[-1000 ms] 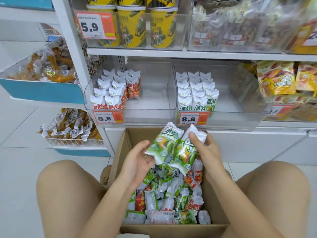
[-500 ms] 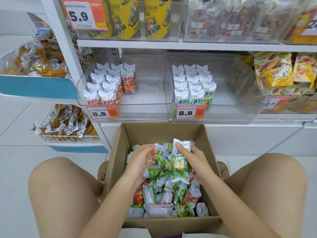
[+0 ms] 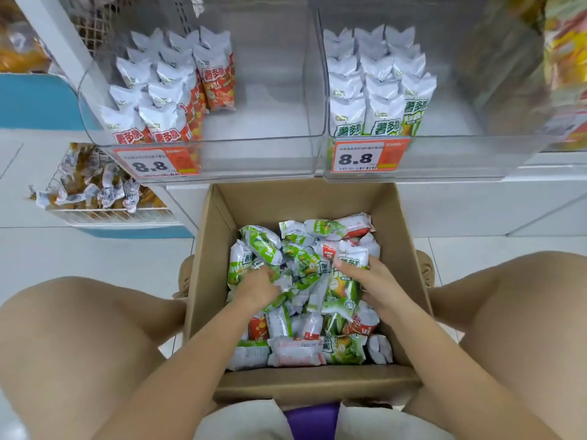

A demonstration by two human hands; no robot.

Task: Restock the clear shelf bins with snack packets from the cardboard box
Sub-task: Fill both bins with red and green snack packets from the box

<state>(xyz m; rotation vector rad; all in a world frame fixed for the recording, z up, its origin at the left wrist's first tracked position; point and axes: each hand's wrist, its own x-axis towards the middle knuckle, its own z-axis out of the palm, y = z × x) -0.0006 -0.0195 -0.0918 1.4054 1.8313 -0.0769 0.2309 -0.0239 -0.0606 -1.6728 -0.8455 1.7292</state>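
Both hands have dropped deeper into the cardboard box (image 3: 400,249) since half a second ago, and the view has tipped down so the top shelf has left the frame. Left hand (image 3: 257,289), centre of frame, buried knuckles-up among the snack packets (image 3: 286,325); fingers curled into green wrappers, but whether the grip is grasping one particular packet I cannot tell. Right hand (image 3: 370,281), just right of centre, grip grasping a green packet (image 3: 344,292) that stands tilted in the heap, thumb on its white top edge. Heap is mixed green and red packets, loose and jumbled, filling the box floor. Box sits on the floor between the person's bare knees, lower half of frame, its far wall just below the shelf front. Upper left: clear bin (image 3: 260,154) with red packets (image 3: 165,90) in upright rows along its left side, right side bare. Upper centre-right: second clear bin (image 3: 444,160) touching the first, green packets (image 3: 378,87) in upright rows along its left side. Orange price tag (image 3: 158,161) reading 8.8 on the first bin's front, matching tag (image 3: 370,155) on the second. Far left, mid-height: wire basket (image 3: 111,214) of wrapped brownish snacks. Far right edge: yellow bags (image 3: 565,68), blurred.
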